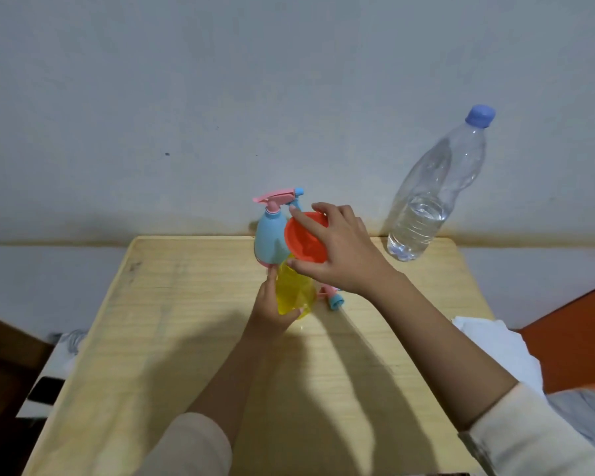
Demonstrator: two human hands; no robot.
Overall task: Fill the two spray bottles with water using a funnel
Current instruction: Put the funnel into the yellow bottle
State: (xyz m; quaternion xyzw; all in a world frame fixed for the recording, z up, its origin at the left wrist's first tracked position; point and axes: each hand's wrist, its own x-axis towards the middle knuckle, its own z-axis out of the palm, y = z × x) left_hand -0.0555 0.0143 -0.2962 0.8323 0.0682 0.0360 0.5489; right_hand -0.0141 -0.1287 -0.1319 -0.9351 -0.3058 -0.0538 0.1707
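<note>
A yellow spray bottle (293, 291) stands near the middle of the wooden table (172, 324), its spray head off. My left hand (272, 312) grips its body from the left. My right hand (337, 250) holds a red funnel (304, 239) by the rim, tilted, just above the yellow bottle's mouth. Behind them stands a blue spray bottle (270, 240) with its pink trigger head (278, 197) on. A loose pink and blue spray head (334, 298) lies on the table right of the yellow bottle, partly hidden by my right wrist.
A large clear water bottle (433, 194) with a blue cap, about a third full, stands at the table's back right corner by the wall. White cloth (495, 348) and an orange surface (577, 338) lie to the right. A dark object (45, 389) sits left of the table.
</note>
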